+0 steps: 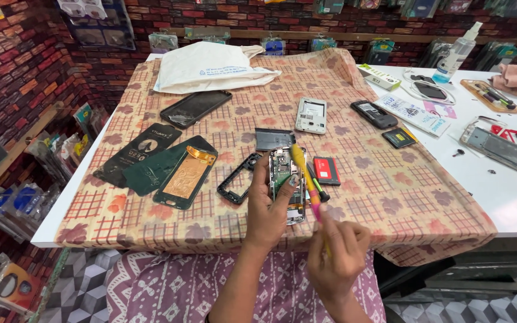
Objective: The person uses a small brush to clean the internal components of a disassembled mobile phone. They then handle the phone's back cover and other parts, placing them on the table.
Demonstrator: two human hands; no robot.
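Observation:
My left hand grips an opened small phone with its green circuit board showing, held just above the patterned cloth. My right hand holds a yellow and pink brush-like tool whose tip rests over the top of the phone's board. A black phone frame lies just left of the phone. A red and black battery and a dark screwdriver lie just right of it.
On the cloth lie a dark flat panel, a white phone back, black phones, dark cases and a white bag. The white table at right carries a spray bottle, a clear case and tools.

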